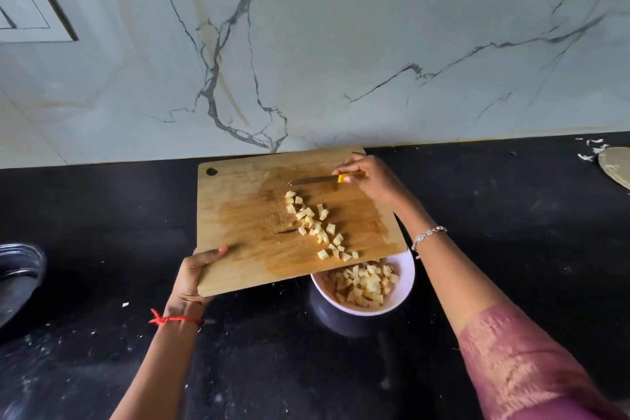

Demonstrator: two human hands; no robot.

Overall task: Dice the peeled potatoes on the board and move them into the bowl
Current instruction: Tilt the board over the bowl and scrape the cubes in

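Board [259,242] is gripped at its near corner by left hand [194,274], over bowl [407,286]; knife [320,179] is pinched by right hand [370,181] above potato cubes [317,225].

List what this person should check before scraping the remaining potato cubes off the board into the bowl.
1. Board over bowl: ok. The rectangular wooden cutting board overhangs the pale round bowl.
2. Board grip: ok. The left hand grips its near corner.
3. Knife ready: ok. The right hand holds the yellow-handled knife, with the blade at the far end of the cubes.
4. Board emptied: not ok. A trail of diced potato cubes lies on it.
5. Room in bowl: ok. The cubes inside sit below the rim.
6. Bowl steadiness: cannot tell. No hand holds it.
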